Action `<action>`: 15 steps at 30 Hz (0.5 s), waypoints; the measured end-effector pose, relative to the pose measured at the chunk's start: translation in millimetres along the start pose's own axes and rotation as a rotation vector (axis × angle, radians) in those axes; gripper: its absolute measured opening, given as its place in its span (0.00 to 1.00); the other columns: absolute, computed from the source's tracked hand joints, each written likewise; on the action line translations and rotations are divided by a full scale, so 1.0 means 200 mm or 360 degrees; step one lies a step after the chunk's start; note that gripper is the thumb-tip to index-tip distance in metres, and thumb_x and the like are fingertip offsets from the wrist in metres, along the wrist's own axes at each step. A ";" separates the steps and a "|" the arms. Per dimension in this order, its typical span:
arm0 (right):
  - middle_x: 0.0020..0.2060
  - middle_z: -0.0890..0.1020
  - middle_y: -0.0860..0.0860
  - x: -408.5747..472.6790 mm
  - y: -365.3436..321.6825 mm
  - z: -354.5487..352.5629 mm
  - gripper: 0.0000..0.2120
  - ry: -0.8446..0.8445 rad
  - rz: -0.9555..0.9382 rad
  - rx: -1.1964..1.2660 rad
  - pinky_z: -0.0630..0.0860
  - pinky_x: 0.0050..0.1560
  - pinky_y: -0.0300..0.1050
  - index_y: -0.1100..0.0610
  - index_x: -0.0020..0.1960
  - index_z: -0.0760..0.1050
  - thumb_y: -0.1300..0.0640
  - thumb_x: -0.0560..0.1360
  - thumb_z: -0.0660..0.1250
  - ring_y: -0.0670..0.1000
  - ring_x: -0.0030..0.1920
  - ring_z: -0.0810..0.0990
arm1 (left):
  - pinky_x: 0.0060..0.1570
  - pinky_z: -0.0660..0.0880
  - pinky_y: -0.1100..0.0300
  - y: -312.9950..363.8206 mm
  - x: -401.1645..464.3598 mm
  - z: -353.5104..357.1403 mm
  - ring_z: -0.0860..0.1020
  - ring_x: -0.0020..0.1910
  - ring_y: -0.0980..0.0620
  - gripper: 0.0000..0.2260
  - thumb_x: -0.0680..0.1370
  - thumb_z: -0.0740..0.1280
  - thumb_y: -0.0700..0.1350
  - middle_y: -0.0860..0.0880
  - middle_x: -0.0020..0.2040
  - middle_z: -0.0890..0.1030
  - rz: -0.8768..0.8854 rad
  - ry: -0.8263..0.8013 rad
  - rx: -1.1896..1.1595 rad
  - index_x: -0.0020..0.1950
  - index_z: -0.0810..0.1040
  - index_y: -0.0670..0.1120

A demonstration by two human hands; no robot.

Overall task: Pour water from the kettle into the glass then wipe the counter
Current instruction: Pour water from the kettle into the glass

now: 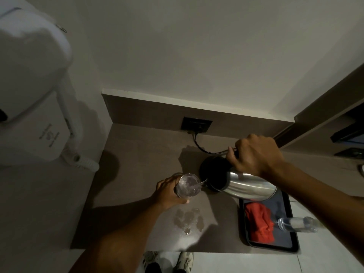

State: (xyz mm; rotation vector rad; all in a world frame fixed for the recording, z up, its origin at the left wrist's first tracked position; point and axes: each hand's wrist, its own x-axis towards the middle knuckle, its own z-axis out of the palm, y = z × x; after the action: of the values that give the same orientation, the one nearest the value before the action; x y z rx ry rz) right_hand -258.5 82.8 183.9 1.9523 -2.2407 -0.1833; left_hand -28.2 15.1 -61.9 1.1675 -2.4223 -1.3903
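Brown table [137, 154]: right fingers [234, 160] gripping kettle [250, 186], spout tilting leftward into glass [187, 185] that left fingers [169, 184] are clasping.

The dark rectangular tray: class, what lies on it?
On the dark rectangular tray lie a crumpled red cloth and a clear plastic bottle. The tilted steel kettle hides its far edge.

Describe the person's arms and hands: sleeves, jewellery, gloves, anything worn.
Both forearms are bare as far as the frame shows, with no sleeves in view. The left hand and right hand wear no gloves, and no watch, ring or bracelet is visible.
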 end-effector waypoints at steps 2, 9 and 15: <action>0.19 0.64 0.48 0.00 0.00 0.01 0.27 0.0006 0.0003 0.0008 0.60 0.25 0.37 0.56 0.26 0.69 0.41 0.75 0.51 0.48 0.19 0.62 | 0.71 0.67 0.49 0.00 0.00 0.00 0.74 0.67 0.53 0.42 0.59 0.80 0.61 0.57 0.66 0.77 -0.0010 0.0005 -0.0001 0.70 0.68 0.58; 0.20 0.72 0.52 -0.02 0.06 0.10 0.25 0.0033 0.0185 0.0305 0.64 0.23 0.40 0.57 0.27 0.72 0.44 0.76 0.55 0.51 0.20 0.67 | 0.71 0.67 0.50 0.00 0.00 0.00 0.74 0.67 0.53 0.43 0.59 0.80 0.61 0.56 0.67 0.77 -0.0012 -0.0006 0.0015 0.71 0.68 0.57; 0.21 0.75 0.55 -0.10 0.22 0.25 0.21 0.0259 0.0562 0.1099 0.70 0.23 0.46 0.58 0.27 0.74 0.48 0.73 0.57 0.54 0.21 0.73 | 0.71 0.65 0.54 -0.01 0.01 0.01 0.73 0.68 0.54 0.42 0.59 0.79 0.62 0.57 0.67 0.77 -0.0007 0.0001 0.0023 0.70 0.68 0.58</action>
State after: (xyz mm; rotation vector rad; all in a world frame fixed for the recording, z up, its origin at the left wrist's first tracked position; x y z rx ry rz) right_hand -308.8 107.2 142.2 1.6701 -2.7003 0.8628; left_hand -28.6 15.1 -64.5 1.1773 -2.4348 -1.3755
